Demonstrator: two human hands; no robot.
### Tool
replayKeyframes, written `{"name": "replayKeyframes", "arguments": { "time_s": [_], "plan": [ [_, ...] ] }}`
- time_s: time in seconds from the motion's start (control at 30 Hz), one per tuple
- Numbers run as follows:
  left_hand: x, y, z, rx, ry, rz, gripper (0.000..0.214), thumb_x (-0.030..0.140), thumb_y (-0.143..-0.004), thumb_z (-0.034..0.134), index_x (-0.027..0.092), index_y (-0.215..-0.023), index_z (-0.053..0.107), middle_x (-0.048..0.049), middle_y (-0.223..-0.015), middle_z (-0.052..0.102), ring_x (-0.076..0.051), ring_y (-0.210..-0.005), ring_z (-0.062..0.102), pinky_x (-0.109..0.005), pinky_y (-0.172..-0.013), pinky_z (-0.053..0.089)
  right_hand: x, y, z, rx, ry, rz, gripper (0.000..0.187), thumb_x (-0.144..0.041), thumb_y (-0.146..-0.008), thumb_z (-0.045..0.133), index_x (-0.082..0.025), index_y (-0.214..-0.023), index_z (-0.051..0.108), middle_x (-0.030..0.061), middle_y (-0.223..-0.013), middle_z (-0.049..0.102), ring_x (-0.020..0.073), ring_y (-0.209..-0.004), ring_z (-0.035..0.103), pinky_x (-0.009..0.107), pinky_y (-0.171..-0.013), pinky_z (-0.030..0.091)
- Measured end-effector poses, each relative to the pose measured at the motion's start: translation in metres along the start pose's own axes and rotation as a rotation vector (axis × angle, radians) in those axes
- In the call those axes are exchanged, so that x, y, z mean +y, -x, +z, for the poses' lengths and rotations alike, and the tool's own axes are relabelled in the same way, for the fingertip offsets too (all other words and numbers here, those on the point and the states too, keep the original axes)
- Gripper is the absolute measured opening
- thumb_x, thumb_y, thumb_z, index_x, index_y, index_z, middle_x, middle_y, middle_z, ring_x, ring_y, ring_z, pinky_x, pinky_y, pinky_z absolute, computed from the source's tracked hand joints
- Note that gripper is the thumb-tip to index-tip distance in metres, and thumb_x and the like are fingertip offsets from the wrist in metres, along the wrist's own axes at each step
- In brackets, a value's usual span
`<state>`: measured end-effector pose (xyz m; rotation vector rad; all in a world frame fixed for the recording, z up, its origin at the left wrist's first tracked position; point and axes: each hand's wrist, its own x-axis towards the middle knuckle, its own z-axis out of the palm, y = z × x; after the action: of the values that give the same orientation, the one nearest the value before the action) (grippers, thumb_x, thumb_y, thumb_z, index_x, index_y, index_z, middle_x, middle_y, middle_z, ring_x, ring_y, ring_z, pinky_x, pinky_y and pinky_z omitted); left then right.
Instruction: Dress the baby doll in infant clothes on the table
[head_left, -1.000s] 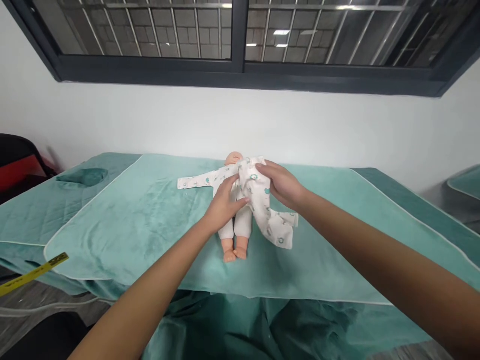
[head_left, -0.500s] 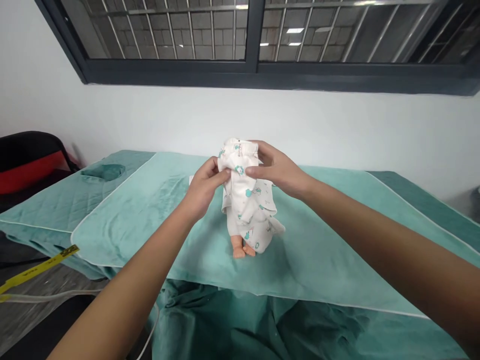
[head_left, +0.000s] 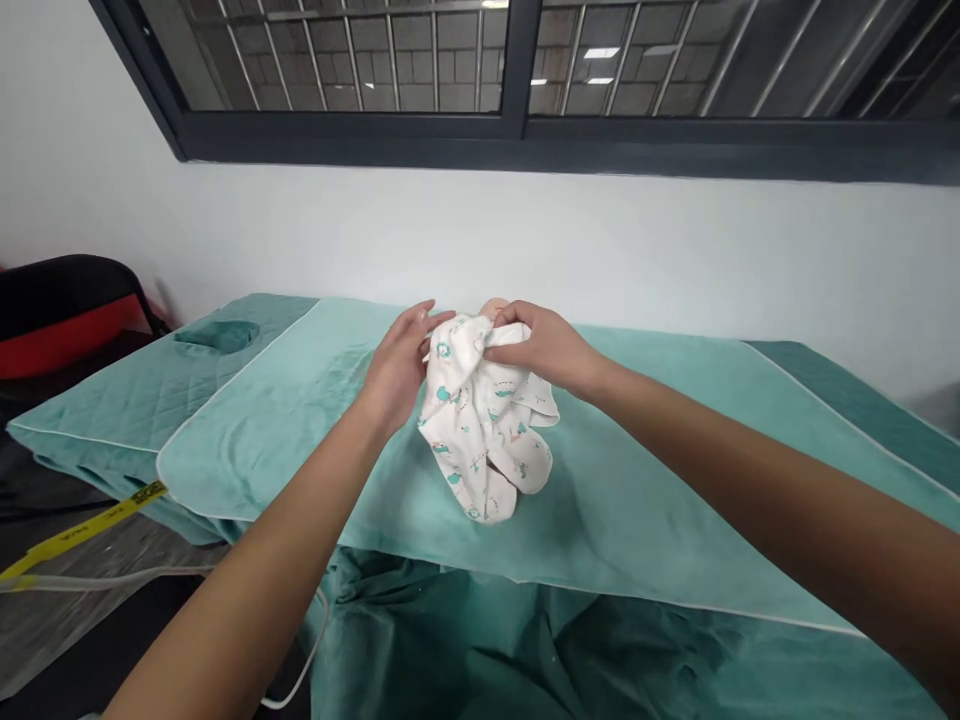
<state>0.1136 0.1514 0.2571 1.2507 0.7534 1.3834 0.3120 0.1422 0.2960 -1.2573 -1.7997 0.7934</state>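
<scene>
White baby pants (head_left: 469,430) with a green animal print hang spread over the front of a doll on the bed. Only a bit of the doll's head (head_left: 493,307) shows above the cloth; its feet and most of its body are hidden. A matching printed flap (head_left: 541,400) sticks out on the right, probably the doll's top. My right hand (head_left: 536,345) pinches the upper edge of the pants between thumb and fingers. At the upper left edge of the cloth is my left hand (head_left: 401,360), fingers stretched and apart, close against the fabric.
A light green sheet (head_left: 660,480) covers the bed, with a round hole (head_left: 217,337) at its left end. Behind stands a white wall (head_left: 337,230) under a barred window. A black and red chair (head_left: 67,320) and a yellow-tagged cable (head_left: 97,525) are at left.
The pants have been lowered and spread out, so their legs now cover the doll's feet, and the head's top shows. My left hand has loosened its pinch; my right still grips cloth.
</scene>
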Motion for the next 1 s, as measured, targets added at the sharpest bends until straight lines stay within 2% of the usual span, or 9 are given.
{"name": "replayKeyframes", "arguments": {
  "time_s": [0.1, 0.17, 0.23, 0.37, 0.47, 0.57, 0.67, 0.83, 1.0],
  "plan": [
    [0.002, 0.001, 0.004, -0.135, -0.331, 0.163, 0.052, 0.046, -0.082, 0.065, 0.027, -0.13, 0.053, -0.0069, -0.131, 0.061, -0.024, -0.12, 0.056, -0.037, -0.099, 0.044, 0.0, 0.0, 0.003, 0.035, 0.005, -0.017, 0.03, -0.035, -0.065, 0.073, -0.021, -0.088, 0.06, 0.0019, -0.1, 0.063, 0.0192, -0.088, 0.057, 0.033, -0.075, 0.045],
    [0.003, 0.003, 0.007, -0.203, -0.634, 0.28, 0.046, 0.039, -0.079, 0.07, 0.026, -0.122, 0.06, -0.0058, -0.127, 0.063, -0.026, -0.12, 0.054, -0.038, -0.103, 0.041, -0.001, 0.002, 0.002, 0.027, -0.047, -0.051, 0.028, -0.033, -0.067, 0.071, -0.022, -0.091, 0.061, 0.001, -0.1, 0.063, 0.0184, -0.086, 0.057, 0.031, -0.072, 0.045],
    [0.002, 0.006, 0.009, -0.212, -0.853, 0.393, 0.034, 0.035, -0.082, 0.065, 0.024, -0.114, 0.065, -0.0057, -0.122, 0.065, -0.026, -0.117, 0.055, -0.039, -0.104, 0.04, -0.003, 0.005, 0.0, 0.003, -0.071, -0.103, 0.026, -0.032, -0.069, 0.07, -0.023, -0.092, 0.063, 0.0002, -0.1, 0.064, 0.0178, -0.085, 0.057, 0.03, -0.071, 0.045],
    [-0.003, 0.011, 0.009, -0.133, -0.945, 0.548, 0.031, 0.033, -0.091, 0.052, 0.023, -0.118, 0.066, -0.0059, -0.121, 0.066, -0.023, -0.114, 0.056, -0.037, -0.101, 0.042, -0.004, 0.011, -0.009, -0.02, 0.015, -0.13, 0.027, -0.038, -0.07, 0.072, -0.022, -0.091, 0.065, 0.0002, -0.092, 0.064, 0.0178, -0.082, 0.057, 0.03, -0.068, 0.043],
    [-0.006, 0.012, 0.011, -0.121, -1.036, 0.572, 0.037, 0.028, -0.092, 0.047, 0.023, -0.125, 0.063, -0.0068, -0.119, 0.066, -0.025, -0.112, 0.056, -0.039, -0.099, 0.043, -0.003, 0.015, -0.014, 0.011, 0.07, -0.084, 0.033, -0.042, -0.069, 0.073, -0.022, -0.092, 0.062, -0.0002, -0.086, 0.063, 0.0168, -0.076, 0.056, 0.029, -0.063, 0.042],
    [-0.008, 0.012, 0.014, -0.142, -1.159, 0.55, 0.04, 0.018, -0.089, 0.043, 0.021, -0.123, 0.064, -0.0082, -0.109, 0.069, -0.026, -0.104, 0.058, -0.041, -0.095, 0.043, -0.003, 0.019, -0.019, 0.058, 0.084, -0.083, 0.029, -0.035, -0.067, 0.073, -0.022, -0.089, 0.059, -0.0008, -0.085, 0.062, 0.015, -0.072, 0.054, 0.028, -0.062, 0.041],
    [-0.004, 0.013, 0.018, -0.067, -1.067, 0.462, 0.037, 0.014, -0.084, 0.046, 0.021, -0.112, 0.069, -0.0068, -0.104, 0.07, -0.025, -0.101, 0.059, -0.04, -0.094, 0.044, -0.004, 0.023, -0.024, 0.086, 0.02, -0.095, 0.025, -0.027, -0.067, 0.07, -0.022, -0.089, 0.059, -0.0004, -0.088, 0.062, 0.0134, -0.069, 0.052, 0.027, -0.06, 0.04],
    [0.019, 0.008, 0.022, -0.004, -0.569, 0.245, 0.02, 0.02, -0.083, 0.057, 0.02, -0.097, 0.071, -0.0024, -0.096, 0.071, -0.02, -0.088, 0.061, -0.032, -0.084, 0.048, -0.008, 0.029, -0.031, 0.105, -0.019, -0.098, 0.018, -0.023, -0.066, 0.068, -0.022, -0.083, 0.063, 0.0013, -0.092, 0.064, 0.015, -0.073, 0.055, 0.028, -0.062, 0.041],
    [0.046, -0.007, 0.025, 0.038, -0.298, 0.297, 0.014, 0.032, -0.085, 0.065, 0.019, -0.09, 0.063, 0.0003, -0.079, 0.061, -0.014, -0.074, 0.058, -0.025, -0.07, 0.047, -0.019, 0.03, -0.033, 0.048, -0.051, -0.167, 0.026, -0.036, -0.066, 0.078, -0.022, -0.081, 0.063, 0.0018, -0.096, 0.064, 0.0193, -0.086, 0.058, 0.031, -0.07, 0.044]
  ]
}}
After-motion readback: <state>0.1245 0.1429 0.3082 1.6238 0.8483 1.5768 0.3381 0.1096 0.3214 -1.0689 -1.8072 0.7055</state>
